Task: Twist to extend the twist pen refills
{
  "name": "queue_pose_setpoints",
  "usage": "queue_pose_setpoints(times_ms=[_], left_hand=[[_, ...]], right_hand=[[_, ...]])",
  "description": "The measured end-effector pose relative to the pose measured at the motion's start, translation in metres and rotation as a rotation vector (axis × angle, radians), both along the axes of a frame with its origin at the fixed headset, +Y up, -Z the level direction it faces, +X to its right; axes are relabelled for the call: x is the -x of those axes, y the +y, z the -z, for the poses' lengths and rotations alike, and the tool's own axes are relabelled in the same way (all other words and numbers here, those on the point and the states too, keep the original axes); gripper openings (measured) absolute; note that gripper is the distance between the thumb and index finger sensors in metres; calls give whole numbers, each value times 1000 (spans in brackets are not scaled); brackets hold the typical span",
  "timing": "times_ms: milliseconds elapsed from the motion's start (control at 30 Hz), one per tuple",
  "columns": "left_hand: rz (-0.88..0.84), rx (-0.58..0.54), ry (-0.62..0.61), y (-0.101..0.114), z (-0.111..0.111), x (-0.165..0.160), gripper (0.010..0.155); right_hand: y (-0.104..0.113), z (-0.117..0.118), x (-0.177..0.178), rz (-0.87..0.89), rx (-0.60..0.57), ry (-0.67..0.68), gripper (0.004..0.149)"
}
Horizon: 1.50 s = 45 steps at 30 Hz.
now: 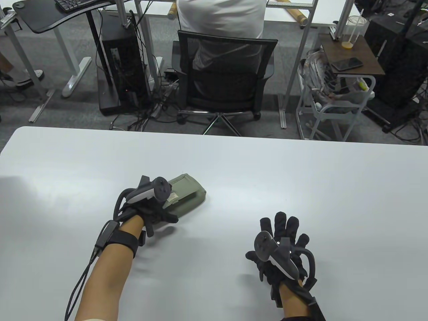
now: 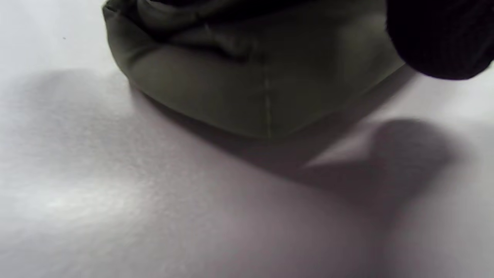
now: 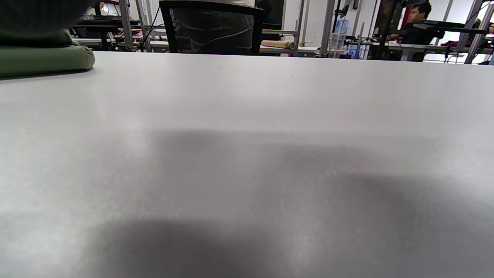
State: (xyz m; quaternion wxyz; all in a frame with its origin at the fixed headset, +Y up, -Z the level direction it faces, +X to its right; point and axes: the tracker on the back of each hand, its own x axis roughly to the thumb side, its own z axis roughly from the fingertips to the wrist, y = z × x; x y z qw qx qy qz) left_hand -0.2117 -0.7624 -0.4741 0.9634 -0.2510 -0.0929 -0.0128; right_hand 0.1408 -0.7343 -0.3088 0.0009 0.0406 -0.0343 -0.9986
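Note:
An olive-green fabric pencil pouch (image 1: 189, 194) lies on the white table (image 1: 234, 167), left of centre. My left hand (image 1: 164, 210) lies over the pouch's near left end and holds it, thumb along its near side. In the left wrist view the pouch's end (image 2: 251, 88) fills the top, with a gloved fingertip (image 2: 436, 38) at the top right. My right hand (image 1: 284, 230) rests flat on the table with fingers spread, well to the right of the pouch and holding nothing. The pouch also shows in the right wrist view (image 3: 42, 60). No pen is in sight.
The table's far edge (image 1: 214, 133) runs across the middle of the table view. Beyond it are a black mesh office chair (image 1: 224, 77) with a person seated, a computer tower (image 1: 122, 60) and a white cart (image 1: 334, 100).

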Motion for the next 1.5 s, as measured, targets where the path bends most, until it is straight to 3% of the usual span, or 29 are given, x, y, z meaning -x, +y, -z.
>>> queue_pose_setpoints(times_ms=[300,467,633,767,967,1167,1267,1367,1500], left_hand=[[-51,-73,25,-3,6,-2,87],[-101,-203,39,-4,5,-1,72],[-102,-203,56,8,5,-1,65],[-152,-234,-29,29,-13,-10,65],[-159,-279,-270,55,-67,-38,68],[-155,-210,-414,35,-110,-70,69],[-105,-220,-480,19,-121,-79,71],[-83,-215,-486,8,-124,-84,75],[-36,-305,-455,11,-130,-81,73]], right_hand=[[-2,1,1,1,2,11,99],[-3,1,1,8,8,13,99],[-3,1,2,14,6,20,99],[-2,1,2,20,-11,24,99],[3,-6,7,99,-73,48,99],[-1,-11,22,250,-57,82,96],[-10,-10,35,260,-18,102,82],[-17,-8,42,269,-6,45,58],[-16,-8,41,350,-63,-45,47]])
